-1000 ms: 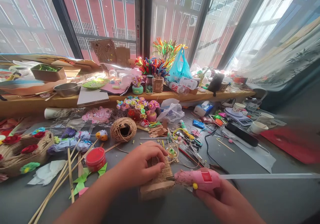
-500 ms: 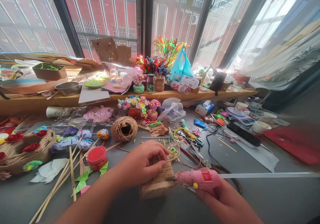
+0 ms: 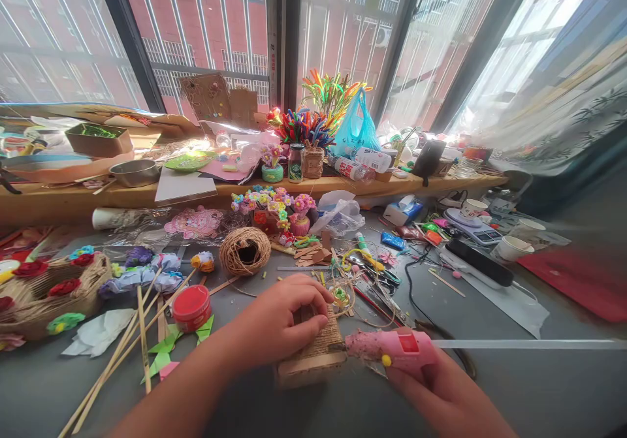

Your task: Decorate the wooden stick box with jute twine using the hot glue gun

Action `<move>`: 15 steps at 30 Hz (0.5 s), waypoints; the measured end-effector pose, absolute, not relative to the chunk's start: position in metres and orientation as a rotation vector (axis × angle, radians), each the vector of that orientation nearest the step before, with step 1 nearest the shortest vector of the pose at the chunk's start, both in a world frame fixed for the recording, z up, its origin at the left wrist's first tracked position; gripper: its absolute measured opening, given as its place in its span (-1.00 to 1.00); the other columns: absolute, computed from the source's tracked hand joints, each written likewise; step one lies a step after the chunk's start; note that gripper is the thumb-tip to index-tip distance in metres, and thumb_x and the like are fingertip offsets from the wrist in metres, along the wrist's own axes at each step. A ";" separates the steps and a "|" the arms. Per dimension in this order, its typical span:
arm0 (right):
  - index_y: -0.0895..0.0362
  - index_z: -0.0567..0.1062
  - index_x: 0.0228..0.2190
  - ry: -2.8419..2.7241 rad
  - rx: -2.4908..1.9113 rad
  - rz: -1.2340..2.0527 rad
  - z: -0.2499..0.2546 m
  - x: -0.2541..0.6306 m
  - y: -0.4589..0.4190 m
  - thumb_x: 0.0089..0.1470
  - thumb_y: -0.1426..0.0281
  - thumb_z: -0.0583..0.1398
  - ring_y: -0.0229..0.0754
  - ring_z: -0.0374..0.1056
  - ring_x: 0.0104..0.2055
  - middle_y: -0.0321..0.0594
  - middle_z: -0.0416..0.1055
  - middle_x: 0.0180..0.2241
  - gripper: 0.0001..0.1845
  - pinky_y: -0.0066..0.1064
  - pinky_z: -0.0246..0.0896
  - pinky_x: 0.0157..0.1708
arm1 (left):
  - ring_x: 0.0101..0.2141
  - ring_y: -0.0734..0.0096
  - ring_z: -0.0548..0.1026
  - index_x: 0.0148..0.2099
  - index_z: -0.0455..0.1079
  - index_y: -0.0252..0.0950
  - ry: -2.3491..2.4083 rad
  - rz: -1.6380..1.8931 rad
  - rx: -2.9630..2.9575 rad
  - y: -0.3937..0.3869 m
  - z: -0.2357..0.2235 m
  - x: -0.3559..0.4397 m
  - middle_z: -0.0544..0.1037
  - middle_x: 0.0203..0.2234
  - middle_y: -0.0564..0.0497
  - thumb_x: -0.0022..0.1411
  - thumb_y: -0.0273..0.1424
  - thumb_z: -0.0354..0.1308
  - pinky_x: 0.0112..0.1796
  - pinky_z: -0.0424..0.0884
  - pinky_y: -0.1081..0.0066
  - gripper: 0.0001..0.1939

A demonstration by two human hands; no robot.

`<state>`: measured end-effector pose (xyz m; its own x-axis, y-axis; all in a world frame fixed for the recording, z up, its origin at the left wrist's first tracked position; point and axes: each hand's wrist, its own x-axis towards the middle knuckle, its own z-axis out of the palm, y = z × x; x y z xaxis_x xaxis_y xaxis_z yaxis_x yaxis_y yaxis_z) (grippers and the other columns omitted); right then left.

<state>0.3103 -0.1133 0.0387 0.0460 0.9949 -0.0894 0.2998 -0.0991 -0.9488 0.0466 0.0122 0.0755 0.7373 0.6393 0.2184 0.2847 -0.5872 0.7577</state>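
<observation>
My left hand (image 3: 287, 314) is closed over the top of a small twine-wrapped box (image 3: 326, 343), with the fingers curled on its far side. A bare cardboard strip (image 3: 313, 362) runs along the box's near edge. In my right hand (image 3: 435, 389) is a pink hot glue gun (image 3: 404, 350), its nozzle pointing left at the right side of the wrapped twine. A long clear glue stick (image 3: 529, 344) sticks out of the gun's back to the right. My fingers hide part of the box's upper face.
Behind my left hand sits a ball of twine (image 3: 245, 251). A red-lidded tub (image 3: 191, 307) and wooden sticks (image 3: 115, 359) lie to the left. Scissors (image 3: 386, 278) and loose twine are beyond the box. A black cable (image 3: 411, 288) curves behind the glue gun.
The glue gun has shifted slightly right, and its nozzle tip now shows against the twine. My left hand keeps its place on the box.
</observation>
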 end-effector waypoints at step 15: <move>0.03 0.77 -0.09 -1.324 -1.577 1.087 0.027 0.317 -0.117 0.11 -0.07 0.37 0.26 0.62 -0.07 -0.07 0.75 -0.18 -0.48 -0.14 0.62 -0.14 | 0.03 0.18 0.58 -0.23 0.49 -0.19 0.670 0.634 2.200 0.013 0.076 0.047 0.67 -0.03 -0.04 0.37 -0.44 0.23 0.11 0.42 0.23 -0.93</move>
